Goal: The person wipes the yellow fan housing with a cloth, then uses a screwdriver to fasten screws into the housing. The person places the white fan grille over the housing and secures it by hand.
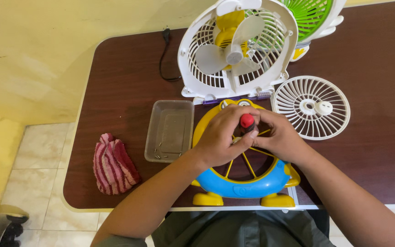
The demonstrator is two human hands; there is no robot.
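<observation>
A yellow and blue fan housing (pixel 248 183) with thin yellow spokes lies flat near the table's front edge. Both my hands rest over its centre. My left hand (pixel 222 135) is wrapped around a screwdriver with a red-capped black handle (pixel 247 121), which stands upright on the hub. My right hand (pixel 277 135) is cupped against the screwdriver shaft and the hub from the right side. The screwdriver's tip is hidden by my fingers.
A white fan body with grey blades (pixel 236 50) stands behind the housing, and a green fan (pixel 309 16) behind that. A loose white grille (pixel 312 106) lies at right. A clear plastic tray (pixel 170 130) holds small screws. A striped red cloth (pixel 112 163) and a black cable (pixel 163 55) lie on the brown table (pixel 124 87).
</observation>
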